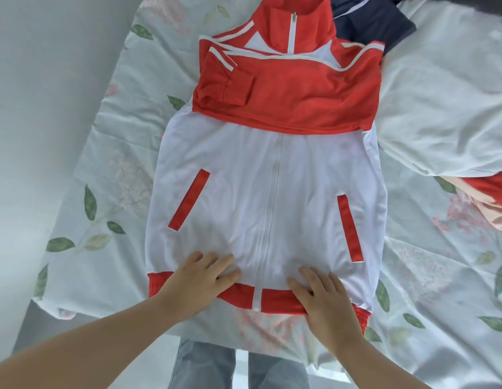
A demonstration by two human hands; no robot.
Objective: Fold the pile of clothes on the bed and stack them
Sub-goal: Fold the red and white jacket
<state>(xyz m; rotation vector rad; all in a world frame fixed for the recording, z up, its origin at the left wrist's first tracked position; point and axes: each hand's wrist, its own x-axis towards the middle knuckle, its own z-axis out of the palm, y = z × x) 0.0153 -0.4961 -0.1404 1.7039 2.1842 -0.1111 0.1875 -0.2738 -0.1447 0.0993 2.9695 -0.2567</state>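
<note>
Red-and-white jacket [272, 192] is lying flat and zipped on the floral sheet [104, 192], sleeves folded across the chest, hem close to the bed's near edge. Left hand [200, 279] and right hand [323, 299] are open, palms pressing the hem either side of the zip, gripping nothing. Bare sheet on the left side; a navy garment [376, 23] touches the jacket's far right corner, and a red garment [491, 197] sits off right.

The left forearm [84, 343] enters from the lower left corner, the right forearm [367, 360] from the bottom edge. The left hand [199, 280] lies palm down at lower centre (fingers straight, slightly spread). The right hand [327, 300] lies likewise beside it.
</note>
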